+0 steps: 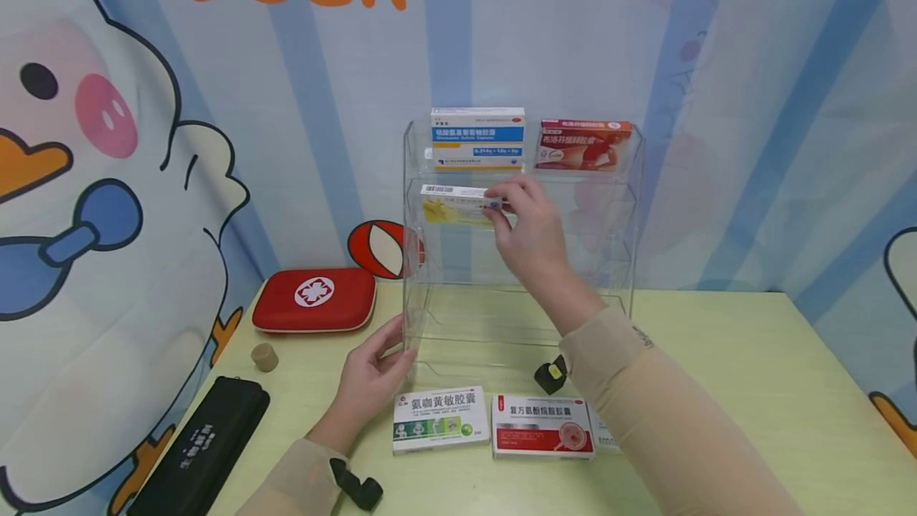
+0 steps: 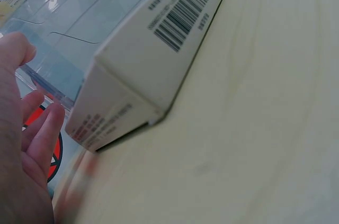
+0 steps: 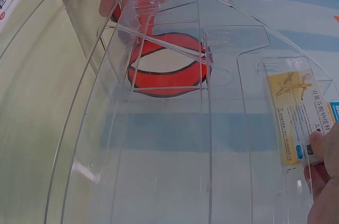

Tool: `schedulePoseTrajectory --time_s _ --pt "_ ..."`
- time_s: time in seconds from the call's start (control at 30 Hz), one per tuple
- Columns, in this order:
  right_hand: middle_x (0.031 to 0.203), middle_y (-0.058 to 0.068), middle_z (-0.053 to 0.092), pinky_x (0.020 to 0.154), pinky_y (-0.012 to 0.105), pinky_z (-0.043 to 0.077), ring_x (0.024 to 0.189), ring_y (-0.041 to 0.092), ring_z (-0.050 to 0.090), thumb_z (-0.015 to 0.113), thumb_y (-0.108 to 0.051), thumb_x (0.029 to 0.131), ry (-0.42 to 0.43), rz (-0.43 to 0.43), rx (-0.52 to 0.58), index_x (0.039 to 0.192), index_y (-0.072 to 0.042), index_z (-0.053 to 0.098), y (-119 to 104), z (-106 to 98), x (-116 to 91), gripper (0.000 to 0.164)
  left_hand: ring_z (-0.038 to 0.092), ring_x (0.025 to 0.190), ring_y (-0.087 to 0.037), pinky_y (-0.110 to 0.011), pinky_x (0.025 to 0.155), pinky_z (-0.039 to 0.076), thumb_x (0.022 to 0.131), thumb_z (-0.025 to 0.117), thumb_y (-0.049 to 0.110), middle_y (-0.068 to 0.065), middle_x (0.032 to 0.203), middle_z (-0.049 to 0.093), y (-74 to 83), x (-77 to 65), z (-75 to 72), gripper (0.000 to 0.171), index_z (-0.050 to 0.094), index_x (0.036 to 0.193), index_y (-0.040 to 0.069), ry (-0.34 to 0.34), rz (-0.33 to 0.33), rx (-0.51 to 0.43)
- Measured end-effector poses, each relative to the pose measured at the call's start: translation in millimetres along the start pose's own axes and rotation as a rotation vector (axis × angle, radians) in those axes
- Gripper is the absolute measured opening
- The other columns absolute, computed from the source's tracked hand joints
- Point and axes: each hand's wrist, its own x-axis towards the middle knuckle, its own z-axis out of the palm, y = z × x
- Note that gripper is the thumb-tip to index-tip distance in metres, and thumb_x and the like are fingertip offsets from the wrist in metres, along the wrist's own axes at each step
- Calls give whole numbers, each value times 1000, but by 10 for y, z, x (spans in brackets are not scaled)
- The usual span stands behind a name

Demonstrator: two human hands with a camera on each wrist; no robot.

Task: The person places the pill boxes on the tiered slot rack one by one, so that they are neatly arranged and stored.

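My right hand [image 1: 530, 225] pinches one end of a white and yellow medicine box [image 1: 458, 205], which sits at the left of the second tier of a clear acrylic rack [image 1: 494, 353]. In the right wrist view the same medicine box [image 3: 296, 113] shows its yellow printed face, with thumb and fingers at its end. My left hand [image 1: 372, 369] rests against the rack's lower left side; in the left wrist view its fingers look loosely bent beside the clear wall. On the top tier stand a blue and white medicine box [image 1: 478, 142] and a red medicine box [image 1: 583, 146].
In front of the rack lie a green and white medicine box [image 1: 440, 420], a red and white one [image 1: 542, 428] and another, partly hidden by my right sleeve. To the left are a red first-aid case [image 1: 315, 313], a small cork-coloured cylinder [image 1: 264, 357] and a black case [image 1: 204, 444].
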Motion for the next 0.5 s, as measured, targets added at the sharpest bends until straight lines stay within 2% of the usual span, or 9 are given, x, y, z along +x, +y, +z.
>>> schedulePoseTrajectory --time_s 0.33,0.5 --pt "139 13 67 107 38 66 129 30 68 74 -3 103 16 16 6 122 -3 75 -3 -6 -38 18 65 145 -33 -30 107 63 102 76 6 -9 160 64 -17 6 8 63 57 161 19 -4 -7 0" --pt "139 14 66 107 40 65 125 31 69 76 -6 103 59 32 27 121 -3 74 -50 -33 -81 19 66 145 -35 -24 106 62 103 76 6 -11 159 65 -10 0 0 62 57 161 18 -1 -4 13"
